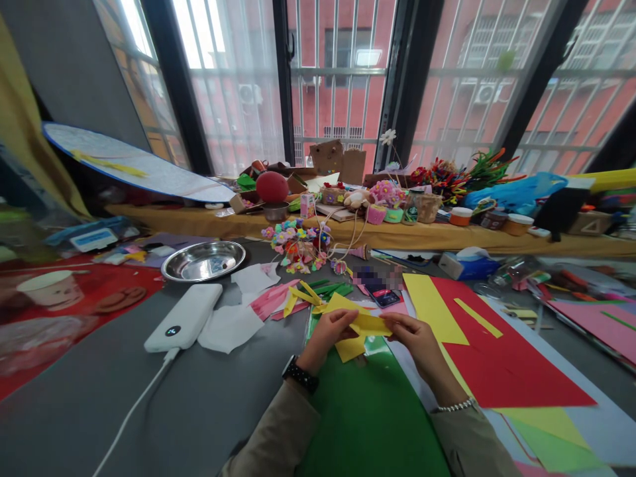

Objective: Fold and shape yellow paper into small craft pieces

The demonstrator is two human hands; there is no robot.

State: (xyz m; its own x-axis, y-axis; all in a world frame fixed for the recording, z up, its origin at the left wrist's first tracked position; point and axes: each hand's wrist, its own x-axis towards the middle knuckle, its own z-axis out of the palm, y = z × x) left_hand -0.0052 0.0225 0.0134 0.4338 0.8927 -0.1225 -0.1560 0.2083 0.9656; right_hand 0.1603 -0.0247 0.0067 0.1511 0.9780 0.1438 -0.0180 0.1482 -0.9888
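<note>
Between my two hands a piece of yellow paper (368, 324) is stretched level above the green mat (368, 411). My left hand (330, 334), with a dark watch at its wrist, pinches the paper's left end. At the right end, my right hand (410, 334) grips it between thumb and fingers; a beaded bracelet circles that wrist. More yellow paper (350, 349) lies beneath and behind the held piece. Folded yellow strips (301, 297) and green strips (330, 290) lie just beyond my left hand, beside crumpled pink paper (273, 299).
A white power bank (183, 318) with a cable lies left, near a metal plate (203, 262). A phone (380, 288) lies beyond my hands. Red paper (497, 351) and a yellow sheet (434, 308) are at right. Colourful craft flowers (298, 242) stand before the crowded windowsill.
</note>
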